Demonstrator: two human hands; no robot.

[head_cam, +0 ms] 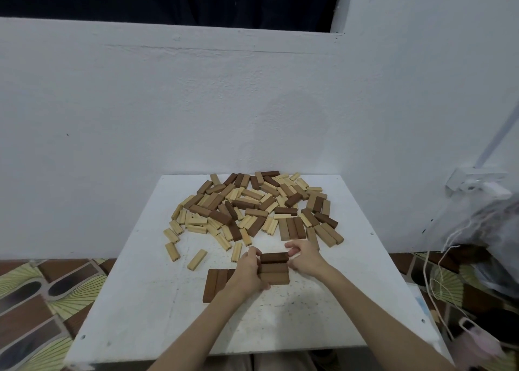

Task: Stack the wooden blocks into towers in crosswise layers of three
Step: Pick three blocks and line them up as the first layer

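While both hands closed in on a small stack of dark blocks (274, 269) near the front of the white table (140, 300), the work looked barely begun. The left hand (247, 272) had its fingers curled against the stack's left end, and the right hand (304, 259) pinched the right end of the top rows, thumb and fingers bent around them. Three blocks showed side by side running left to right, and a front face hinted at a layer beneath, though how many layers lay under the hands I could not tell.

Just left of the stack, partly under the left wrist, a flat row of dark blocks (216, 285) lay on the table with its pieces running front to back, one layer deep.

Behind the hands, the big heap of loose blocks (252, 205) spread across the far half of the table, so by my judgement nearly all the stacking remained. Each piece was a plain oblong bar with square ends and crisp edges; colours ran from pale yellow through mid tan to deep brown, with a smooth, matte finish. A few pale ones (198, 259) lay apart at the front left. The tabletop was scuffed and speckled.
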